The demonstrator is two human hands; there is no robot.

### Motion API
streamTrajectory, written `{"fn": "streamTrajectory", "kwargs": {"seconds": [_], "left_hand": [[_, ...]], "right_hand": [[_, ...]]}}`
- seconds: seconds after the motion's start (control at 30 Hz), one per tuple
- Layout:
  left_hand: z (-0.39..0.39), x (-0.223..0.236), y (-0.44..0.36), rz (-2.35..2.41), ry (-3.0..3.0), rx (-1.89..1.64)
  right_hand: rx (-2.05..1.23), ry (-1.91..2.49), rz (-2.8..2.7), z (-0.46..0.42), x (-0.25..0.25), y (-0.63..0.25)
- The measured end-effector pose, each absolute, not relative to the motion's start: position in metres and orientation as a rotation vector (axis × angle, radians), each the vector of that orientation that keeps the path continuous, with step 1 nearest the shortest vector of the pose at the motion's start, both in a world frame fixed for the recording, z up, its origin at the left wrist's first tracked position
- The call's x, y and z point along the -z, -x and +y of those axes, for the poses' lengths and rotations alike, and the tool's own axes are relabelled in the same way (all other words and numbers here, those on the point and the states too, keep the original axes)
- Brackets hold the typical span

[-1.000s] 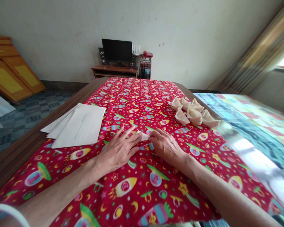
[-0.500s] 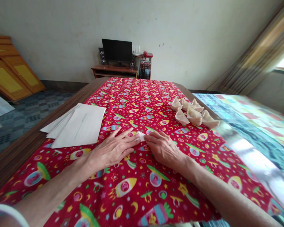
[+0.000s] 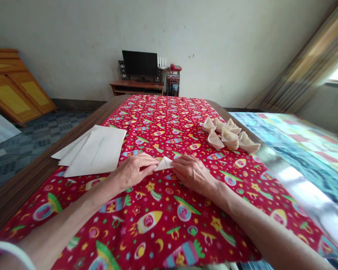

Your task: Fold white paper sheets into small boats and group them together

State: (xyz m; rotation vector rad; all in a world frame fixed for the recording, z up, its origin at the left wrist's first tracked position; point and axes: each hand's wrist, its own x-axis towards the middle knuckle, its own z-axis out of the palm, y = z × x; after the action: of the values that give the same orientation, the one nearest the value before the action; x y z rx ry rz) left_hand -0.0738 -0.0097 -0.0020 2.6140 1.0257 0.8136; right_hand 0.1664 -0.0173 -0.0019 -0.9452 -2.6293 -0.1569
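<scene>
A small folded piece of white paper (image 3: pixel 163 164), peaked like a triangle, lies on the red patterned cloth (image 3: pixel 157 202) between my two hands. My left hand (image 3: pixel 135 168) has its fingers drawn together and pinches the paper's left corner. The fingers of my right hand (image 3: pixel 193 171) are bent and closed on its right end, and the fingertips hide that corner. To the left lies a fanned stack of white paper sheets (image 3: pixel 97 150). Several folded paper boats (image 3: pixel 229 138) stand grouped at the right edge of the cloth.
The cloth covers a brown wooden table (image 3: pixel 87 122). Against the far wall a monitor (image 3: pixel 140 63) with speakers stands on a low desk (image 3: pixel 138 86). A bed with a patterned cover (image 3: pixel 293 142) adjoins on the right. At the left is a wooden cabinet (image 3: pixel 17 88).
My left hand's spread fingers have drawn together into a pinch at the paper's left corner. More of the folded paper shows now. My right hand has shifted slightly left.
</scene>
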Motion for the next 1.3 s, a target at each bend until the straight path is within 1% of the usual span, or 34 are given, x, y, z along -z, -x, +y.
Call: {"fn": "streamTrajectory", "kwargs": {"seconds": [0.3, 0.43, 0.67, 0.8, 0.93, 1.17, 1.3], "left_hand": [[-0.013, 0.017, 0.044, 1.384, -2.686, -0.747], [-0.010, 0.018, 0.043, 1.417, -2.623, -0.774], [-0.010, 0.017, 0.036, 1.363, -2.451, -0.857], [-0.013, 0.017, 0.023, 1.331, -2.420, -0.996], [-0.009, 0.022, 0.014, 1.427, -2.403, -1.128], [0.002, 0.020, 0.019, 1.397, -2.353, -1.203], [0.002, 0.021, 0.023, 1.361, -2.324, -1.323]], "right_hand": [[0.242, 0.961, -2.664, -0.003, 0.010, -0.159], [0.272, 0.929, -2.659, -0.003, 0.009, -0.160], [0.591, 0.951, -2.594, -0.009, 0.006, -0.151], [0.628, 0.988, -2.507, -0.007, 0.008, -0.150], [0.514, 0.993, -2.404, -0.008, 0.007, -0.149], [-0.022, 1.082, -2.163, -0.011, 0.015, -0.151], [-0.160, 1.207, -2.106, -0.011, 0.021, -0.156]]}}
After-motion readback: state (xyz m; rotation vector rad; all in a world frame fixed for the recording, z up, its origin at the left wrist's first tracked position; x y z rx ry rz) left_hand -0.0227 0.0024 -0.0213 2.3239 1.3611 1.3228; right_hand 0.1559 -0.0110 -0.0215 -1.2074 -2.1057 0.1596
